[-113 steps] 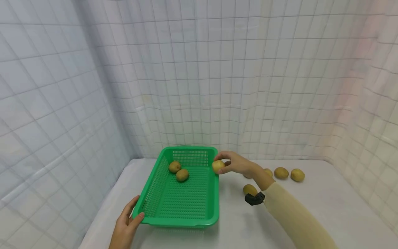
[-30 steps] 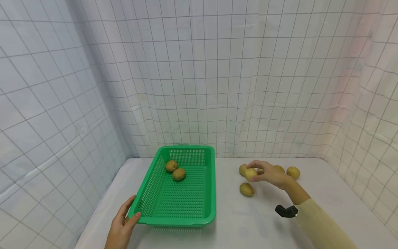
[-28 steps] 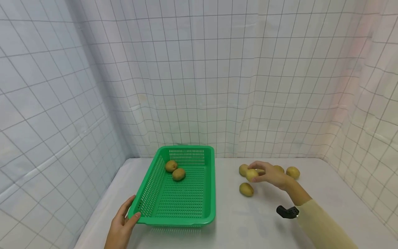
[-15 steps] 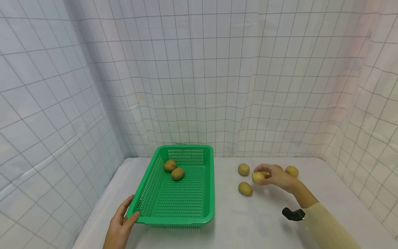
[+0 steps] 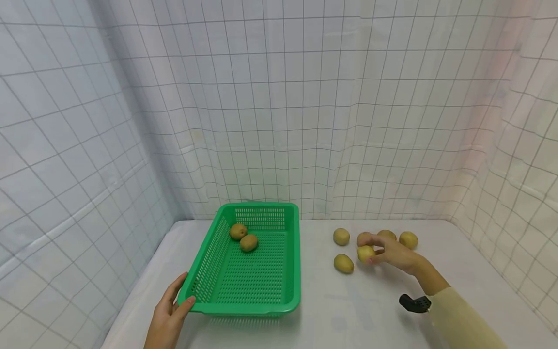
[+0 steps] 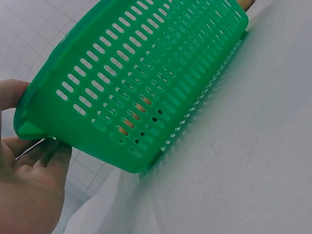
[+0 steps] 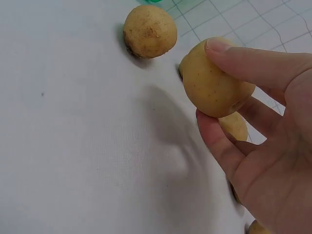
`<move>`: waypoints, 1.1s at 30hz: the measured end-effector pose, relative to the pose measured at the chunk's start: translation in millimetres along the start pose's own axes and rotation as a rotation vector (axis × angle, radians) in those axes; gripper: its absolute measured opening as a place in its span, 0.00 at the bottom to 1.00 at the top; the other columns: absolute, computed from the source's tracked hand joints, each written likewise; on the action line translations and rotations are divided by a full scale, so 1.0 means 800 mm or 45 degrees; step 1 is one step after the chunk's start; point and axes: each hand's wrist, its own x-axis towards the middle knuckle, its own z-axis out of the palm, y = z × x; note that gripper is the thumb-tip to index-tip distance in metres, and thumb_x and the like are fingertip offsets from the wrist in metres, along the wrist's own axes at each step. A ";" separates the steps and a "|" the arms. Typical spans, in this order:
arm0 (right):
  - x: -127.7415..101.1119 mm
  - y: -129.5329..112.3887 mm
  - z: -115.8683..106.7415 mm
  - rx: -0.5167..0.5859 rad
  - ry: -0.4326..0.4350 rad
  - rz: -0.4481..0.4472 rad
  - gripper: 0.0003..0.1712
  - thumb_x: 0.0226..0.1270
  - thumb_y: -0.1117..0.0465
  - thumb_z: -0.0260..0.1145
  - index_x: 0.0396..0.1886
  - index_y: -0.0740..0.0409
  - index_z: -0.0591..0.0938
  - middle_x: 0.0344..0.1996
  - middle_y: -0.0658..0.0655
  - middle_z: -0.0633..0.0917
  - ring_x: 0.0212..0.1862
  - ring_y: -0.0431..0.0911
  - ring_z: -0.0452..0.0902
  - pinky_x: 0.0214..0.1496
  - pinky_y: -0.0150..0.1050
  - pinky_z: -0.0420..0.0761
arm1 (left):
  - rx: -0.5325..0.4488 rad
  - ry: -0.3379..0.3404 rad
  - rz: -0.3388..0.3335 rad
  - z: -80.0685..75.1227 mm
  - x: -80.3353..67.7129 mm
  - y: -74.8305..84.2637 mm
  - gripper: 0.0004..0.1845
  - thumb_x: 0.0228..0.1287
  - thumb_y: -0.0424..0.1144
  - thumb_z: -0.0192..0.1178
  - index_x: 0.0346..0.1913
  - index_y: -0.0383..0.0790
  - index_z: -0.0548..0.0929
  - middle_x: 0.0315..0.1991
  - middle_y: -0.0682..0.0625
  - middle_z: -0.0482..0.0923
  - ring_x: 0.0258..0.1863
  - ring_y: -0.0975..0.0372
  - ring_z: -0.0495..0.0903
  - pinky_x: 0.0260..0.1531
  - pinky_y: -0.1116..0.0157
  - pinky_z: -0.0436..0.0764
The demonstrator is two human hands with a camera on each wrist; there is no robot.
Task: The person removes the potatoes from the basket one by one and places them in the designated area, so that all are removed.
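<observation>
My left hand (image 5: pixel 167 312) grips the near left corner of a green plastic basket (image 5: pixel 244 309), thumb on the rim and fingers outside and beneath it. Two potatoes, one (image 5: pixel 238 231) touching the other (image 5: pixel 249 243), lie inside toward the back left. My right hand (image 5: pixel 392 253) pinches a yellowish potato (image 7: pixel 214 83) between thumb and fingers; the right wrist view shows it held a little above the white surface, its shadow below. Beside that hand on the left lies a potato (image 5: pixel 344 263). Another potato (image 5: pixel 364 238) is just behind the held one, partly hidden by the hand.
More potatoes rest on the white tabletop (image 5: pixel 348 310): one (image 5: pixel 341 236) right of the basket, one (image 5: pixel 386 235) behind the right hand and one (image 5: pixel 408 240) farther right. A grid-patterned white curtain (image 5: pixel 279 121) encloses the back and sides. A black device (image 5: pixel 415 304) sits at the right wrist.
Earlier my right hand held a potato at the basket's right rim. Since then it has moved right with a potato, and in the last second drifted slightly right and nearer me. The left hand stays.
</observation>
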 end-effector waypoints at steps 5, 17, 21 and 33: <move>-0.004 0.003 -0.001 0.002 -0.028 0.028 0.23 0.64 0.63 0.76 0.58 0.60 0.81 0.66 0.65 0.72 0.72 0.67 0.60 0.67 0.63 0.66 | -0.008 -0.004 0.009 0.000 0.000 -0.001 0.37 0.79 0.29 0.55 0.78 0.20 0.46 0.78 0.25 0.40 0.58 0.80 0.71 0.52 0.74 0.80; -0.012 0.011 -0.001 -0.106 -0.016 0.076 0.24 0.63 0.59 0.77 0.57 0.56 0.82 0.64 0.62 0.77 0.65 0.59 0.67 0.62 0.56 0.70 | 0.030 -0.015 -0.005 0.000 -0.001 0.000 0.38 0.80 0.30 0.54 0.79 0.20 0.44 0.78 0.25 0.38 0.58 0.82 0.69 0.53 0.75 0.78; -0.012 0.011 -0.002 -0.132 -0.046 0.058 0.24 0.63 0.59 0.77 0.57 0.55 0.82 0.64 0.61 0.77 0.64 0.59 0.68 0.62 0.59 0.72 | 0.032 -0.014 0.000 0.000 -0.001 0.000 0.37 0.80 0.30 0.54 0.79 0.20 0.45 0.78 0.24 0.38 0.58 0.82 0.70 0.53 0.75 0.79; -0.015 0.015 -0.002 -0.171 -0.035 0.102 0.26 0.65 0.56 0.77 0.60 0.55 0.81 0.65 0.63 0.77 0.64 0.64 0.71 0.64 0.65 0.72 | 0.078 -0.005 -0.062 0.001 -0.002 0.005 0.38 0.81 0.33 0.54 0.80 0.24 0.44 0.79 0.27 0.38 0.71 0.34 0.52 0.52 0.77 0.78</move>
